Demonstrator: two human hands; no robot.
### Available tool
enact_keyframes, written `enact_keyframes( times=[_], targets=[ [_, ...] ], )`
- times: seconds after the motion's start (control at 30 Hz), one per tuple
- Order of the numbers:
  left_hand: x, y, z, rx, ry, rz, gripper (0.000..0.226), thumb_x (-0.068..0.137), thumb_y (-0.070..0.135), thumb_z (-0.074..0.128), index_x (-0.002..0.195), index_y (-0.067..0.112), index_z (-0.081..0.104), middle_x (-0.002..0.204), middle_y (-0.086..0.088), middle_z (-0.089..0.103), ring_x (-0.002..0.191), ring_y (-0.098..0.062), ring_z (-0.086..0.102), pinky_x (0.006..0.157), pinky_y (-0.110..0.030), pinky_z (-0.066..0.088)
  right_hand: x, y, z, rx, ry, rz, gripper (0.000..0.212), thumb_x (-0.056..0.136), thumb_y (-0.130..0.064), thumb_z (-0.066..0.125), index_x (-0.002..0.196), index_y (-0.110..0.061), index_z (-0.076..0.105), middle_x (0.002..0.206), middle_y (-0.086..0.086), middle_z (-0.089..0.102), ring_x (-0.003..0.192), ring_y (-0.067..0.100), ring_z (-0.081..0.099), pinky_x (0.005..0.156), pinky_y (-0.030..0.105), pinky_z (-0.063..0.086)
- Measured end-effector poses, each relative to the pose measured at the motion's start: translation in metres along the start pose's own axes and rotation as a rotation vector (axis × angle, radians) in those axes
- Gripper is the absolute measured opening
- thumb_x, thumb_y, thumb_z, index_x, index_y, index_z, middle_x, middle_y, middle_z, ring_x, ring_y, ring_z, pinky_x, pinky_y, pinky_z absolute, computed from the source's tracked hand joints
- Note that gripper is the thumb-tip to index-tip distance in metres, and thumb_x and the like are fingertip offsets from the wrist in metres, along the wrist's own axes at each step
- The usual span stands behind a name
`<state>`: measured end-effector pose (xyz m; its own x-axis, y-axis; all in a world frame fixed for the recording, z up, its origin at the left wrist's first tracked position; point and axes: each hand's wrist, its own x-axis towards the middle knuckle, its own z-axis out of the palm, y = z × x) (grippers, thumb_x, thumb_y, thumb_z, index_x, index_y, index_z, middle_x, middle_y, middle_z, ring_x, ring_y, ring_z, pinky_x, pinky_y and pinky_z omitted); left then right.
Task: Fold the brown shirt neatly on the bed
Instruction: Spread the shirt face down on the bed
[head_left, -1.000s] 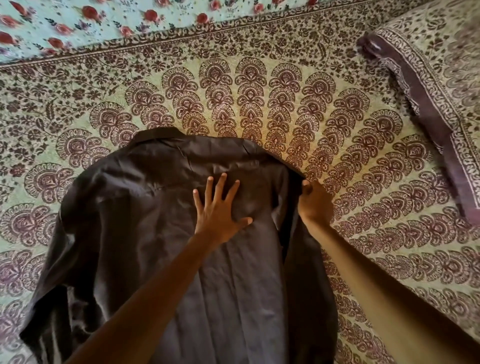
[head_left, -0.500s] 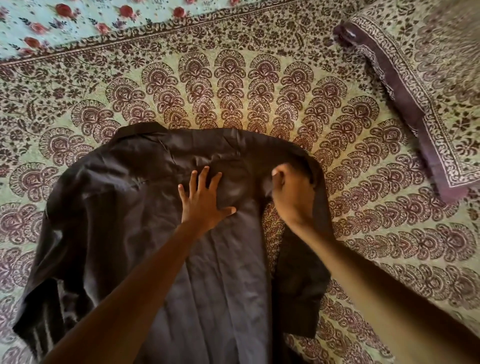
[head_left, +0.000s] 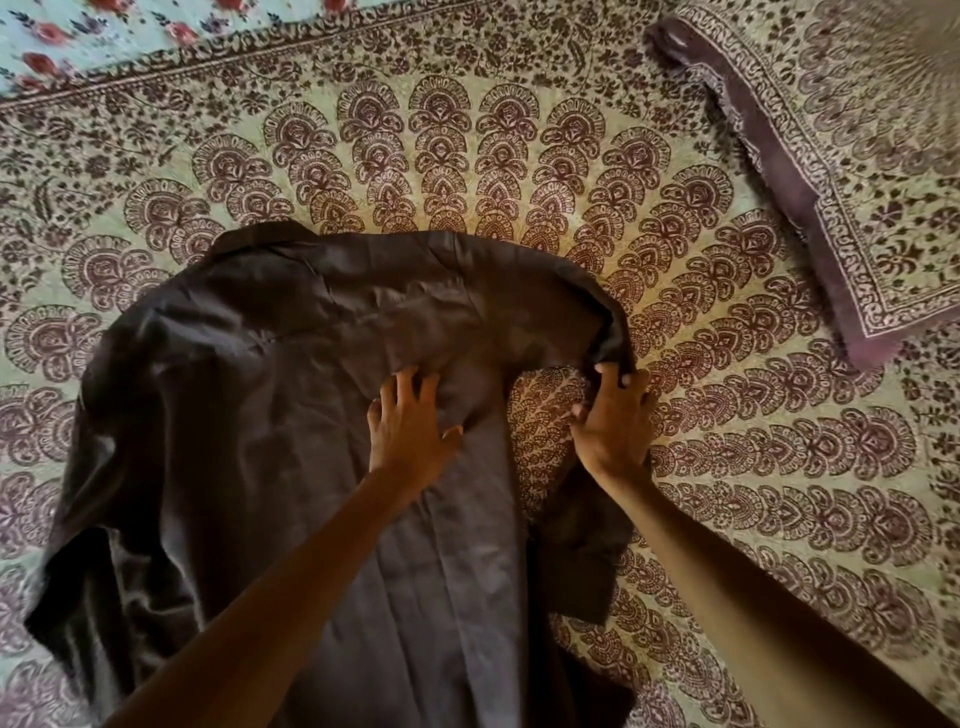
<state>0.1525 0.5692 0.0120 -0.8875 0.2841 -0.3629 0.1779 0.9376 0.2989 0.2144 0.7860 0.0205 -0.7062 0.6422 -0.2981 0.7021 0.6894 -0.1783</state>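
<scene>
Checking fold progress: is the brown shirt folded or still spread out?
Mostly spread. The brown shirt lies open on the bedsheet; only its right shoulder is lifted, pinched by the right hand, while the left hand presses it flat.

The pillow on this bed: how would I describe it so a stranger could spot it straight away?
Start from the big patterned bedspread with its fan of maroon motifs. Go to its upper right corner, well clear of the dark brown shirt. The flat printed pillow lies there; its solid purple-brown border band sets it apart from the sheet beneath.

Left hand (head_left: 410, 431) flat on brown shirt (head_left: 249, 415)
</scene>
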Motion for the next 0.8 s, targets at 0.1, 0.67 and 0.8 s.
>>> enact_keyframes(
  times=[0.1,0.67,0.8],
  targets=[
    [0.004,0.011,-0.002,0.005,-0.055,-0.039,0.077,0.078,0.051,0.066,0.141,0.023,0.032,0.147,-0.010,0.023,0.136,-0.035,0.025,0.107,-0.058,0.033,0.016,0.016,-0.010,-0.013,-0.046,-0.122,0.051,0.082,-0.003,0.071,0.127,-0.016,0.050,0.121,0.015,0.059,0.105,0.033,0.062,0.080,0.043,0.055],
    [-0.109,0.001,0.045,-0.311,-0.003,0.072,0.043,0.083,0.047,0.045,0.113,0.019,0.059,0.116,-0.007,0.054,0.105,-0.032,0.056,0.086,-0.046,0.050,-0.151,0.025,0.025,0.057,-0.383,-0.169,0.048,0.089,-0.017,0.058,0.135,-0.025,0.048,0.123,0.007,0.062,0.110,0.029,0.061,0.086,0.038,0.053],
    [-0.157,-0.006,0.064,-0.345,-0.040,0.104,0.048,0.079,0.051,0.040,0.106,0.018,0.062,0.110,-0.007,0.057,0.100,-0.032,0.055,0.086,-0.042,0.048,-0.195,0.063,0.038,0.091,-0.345,-0.045,0.052,0.087,-0.014,0.059,0.137,-0.019,0.046,0.125,0.007,0.061,0.111,0.027,0.062,0.088,0.036,0.051]
  ],
)
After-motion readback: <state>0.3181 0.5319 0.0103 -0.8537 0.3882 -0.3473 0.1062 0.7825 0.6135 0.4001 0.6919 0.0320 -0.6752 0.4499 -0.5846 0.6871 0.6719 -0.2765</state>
